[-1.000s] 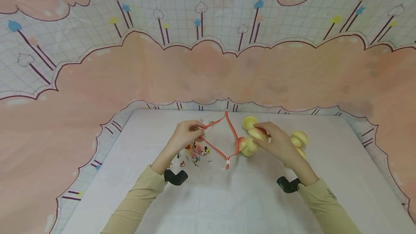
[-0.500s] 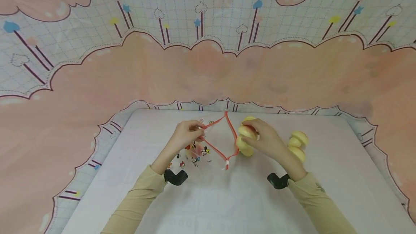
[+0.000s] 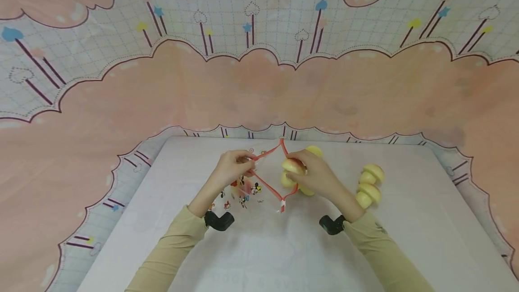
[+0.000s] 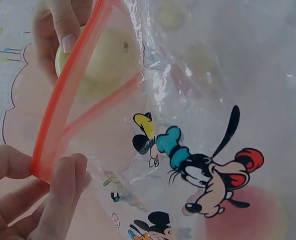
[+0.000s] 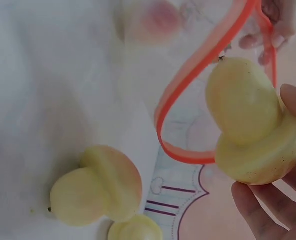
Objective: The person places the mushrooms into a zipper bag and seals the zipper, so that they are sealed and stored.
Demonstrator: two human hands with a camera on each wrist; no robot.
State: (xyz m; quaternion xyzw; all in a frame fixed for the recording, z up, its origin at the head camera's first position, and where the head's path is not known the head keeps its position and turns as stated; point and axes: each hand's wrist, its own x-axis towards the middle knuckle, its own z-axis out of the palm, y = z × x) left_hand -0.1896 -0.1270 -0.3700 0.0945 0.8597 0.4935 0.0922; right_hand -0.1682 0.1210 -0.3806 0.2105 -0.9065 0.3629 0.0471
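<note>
My left hand (image 3: 231,168) pinches the edge of a clear zip bag (image 3: 259,199) printed with cartoon figures; its orange-red zip rim (image 3: 267,185) stands spread apart. In my right hand (image 3: 320,172) I hold a yellow toy mushroom (image 5: 243,100) with a bulbous stem and reddish cap, at the bag's mouth. The right wrist view has fingers (image 5: 268,210) curled under the cap. A blurred reddish round shape (image 4: 248,215) shows through the bag film. Beyond the right hand lies another yellow mushroom (image 3: 314,150), partly hidden, as is one below the hand.
Two more yellow mushrooms (image 3: 371,175) lie to the right on the white tabletop (image 3: 425,215). A printed cloth (image 3: 259,89) hangs behind the table's far edge. A black wrist-camera mount (image 3: 219,221) sits at each wrist.
My right hand has moved left, carrying the mushroom from beside the other mushrooms to the bag's mouth. The left hand and bag have stayed nearly still.
</note>
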